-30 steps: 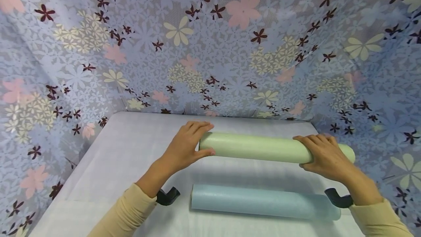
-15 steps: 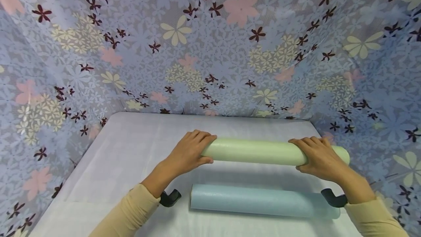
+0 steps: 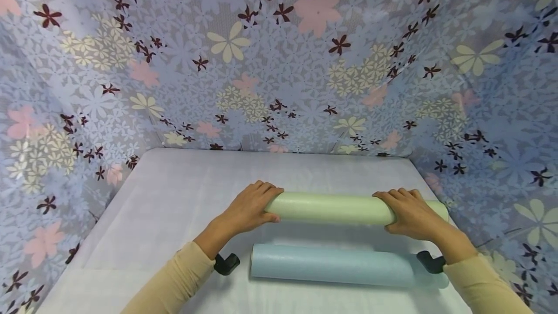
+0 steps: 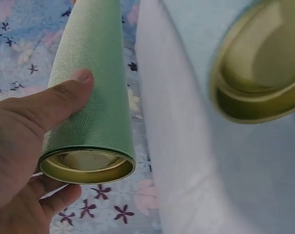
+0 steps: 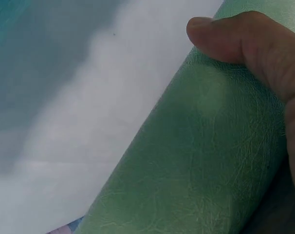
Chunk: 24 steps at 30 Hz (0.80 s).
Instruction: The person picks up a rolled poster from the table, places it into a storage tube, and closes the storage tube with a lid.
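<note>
A light green cylindrical tube (image 3: 331, 207) lies crosswise between both hands in the head view, close over the table. My left hand (image 3: 250, 208) grips its left end. In the left wrist view the thumb (image 4: 72, 95) lies along the textured green side, and fingers curl beneath the recessed gold metal end. Nearer its right end, my right hand (image 3: 410, 216) holds the tube from above, and the right wrist view shows the thumb (image 5: 225, 39) pressed on the green surface. A pale blue tube (image 3: 331, 265) rests on the table in front of the green one.
The table (image 3: 183, 173) is covered with white cloth. Floral fabric (image 3: 279, 62) hangs behind it and at both sides. Dark curved pieces (image 3: 226, 264) are at both wrists, the right one overlapping the blue tube in the head view.
Both hands have brought the green tube nearer to the blue tube and slightly left. The blue tube has stayed in place.
</note>
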{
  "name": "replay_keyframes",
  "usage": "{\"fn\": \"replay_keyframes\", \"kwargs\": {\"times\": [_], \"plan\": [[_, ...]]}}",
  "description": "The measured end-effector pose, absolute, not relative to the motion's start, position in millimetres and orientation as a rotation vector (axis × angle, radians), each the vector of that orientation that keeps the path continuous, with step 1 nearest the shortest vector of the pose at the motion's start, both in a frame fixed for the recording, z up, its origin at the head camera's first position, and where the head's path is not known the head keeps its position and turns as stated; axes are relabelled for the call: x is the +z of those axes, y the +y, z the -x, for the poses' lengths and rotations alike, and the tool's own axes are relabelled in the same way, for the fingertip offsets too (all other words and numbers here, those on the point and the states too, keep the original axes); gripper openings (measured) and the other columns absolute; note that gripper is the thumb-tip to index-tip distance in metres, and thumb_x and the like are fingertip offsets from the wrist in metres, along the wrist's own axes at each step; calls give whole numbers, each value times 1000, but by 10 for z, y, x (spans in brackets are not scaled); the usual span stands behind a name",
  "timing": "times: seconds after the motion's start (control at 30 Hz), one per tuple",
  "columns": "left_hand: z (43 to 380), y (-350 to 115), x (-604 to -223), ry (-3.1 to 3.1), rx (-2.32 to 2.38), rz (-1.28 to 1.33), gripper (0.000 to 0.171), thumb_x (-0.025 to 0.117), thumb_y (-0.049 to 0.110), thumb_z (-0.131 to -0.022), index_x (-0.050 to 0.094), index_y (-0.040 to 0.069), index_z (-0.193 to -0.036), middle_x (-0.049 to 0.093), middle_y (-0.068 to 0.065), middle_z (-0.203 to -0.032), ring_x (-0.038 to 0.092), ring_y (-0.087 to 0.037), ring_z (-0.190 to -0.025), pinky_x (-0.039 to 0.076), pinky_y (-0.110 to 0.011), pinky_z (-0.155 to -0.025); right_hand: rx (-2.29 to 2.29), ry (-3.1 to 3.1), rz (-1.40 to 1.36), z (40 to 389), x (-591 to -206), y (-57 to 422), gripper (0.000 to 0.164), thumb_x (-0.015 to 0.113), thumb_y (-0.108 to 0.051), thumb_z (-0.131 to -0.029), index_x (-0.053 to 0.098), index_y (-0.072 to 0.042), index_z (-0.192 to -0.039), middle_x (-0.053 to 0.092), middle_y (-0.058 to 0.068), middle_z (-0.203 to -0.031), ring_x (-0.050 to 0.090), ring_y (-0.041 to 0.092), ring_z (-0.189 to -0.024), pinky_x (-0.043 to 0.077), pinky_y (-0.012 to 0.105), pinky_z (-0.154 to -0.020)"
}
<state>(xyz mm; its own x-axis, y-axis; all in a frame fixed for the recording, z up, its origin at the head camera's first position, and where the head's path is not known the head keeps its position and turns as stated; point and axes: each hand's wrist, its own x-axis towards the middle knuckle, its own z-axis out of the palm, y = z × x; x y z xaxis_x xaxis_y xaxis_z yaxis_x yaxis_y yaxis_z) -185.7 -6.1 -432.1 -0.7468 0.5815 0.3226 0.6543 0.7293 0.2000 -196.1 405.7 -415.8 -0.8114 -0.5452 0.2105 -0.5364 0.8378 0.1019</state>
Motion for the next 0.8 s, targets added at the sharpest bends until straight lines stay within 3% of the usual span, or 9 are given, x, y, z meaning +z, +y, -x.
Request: {"fn": "replay_keyframes", "kwargs": {"times": [0.6,0.73,0.8], "plan": [[2058,-44,-4685,-2911,-556,960,65,72,42,-80,49,16,-135,58,-4,-125,53,-18,-104,44,-36,-86,-68,-3049,-875,2180,-4362,3965,72,82,-26,-60,53,-12,-125,62,2,-105,57,26,-97,42,52,-80],[2068,-43,-4714,-2938,-566,956,66,72,42,-80,49,15,-135,58,-4,-125,54,-19,-106,45,-38,-89,-61,-3088,-898,2212,-4390,3955,71,82,-26,-61,53,-12,-125,63,2,-107,58,26,-98,43,52,-82],[2073,-46,-4725,-2951,-577,958,66,72,42,-80,49,14,-135,57,-5,-126,54,-21,-110,43,-40,-98,-56,-3099,-917,2228,-4403,3950,70,82,-25,-61,53,-13,-123,63,2,-106,58,25,-97,43,50,-81]]}}
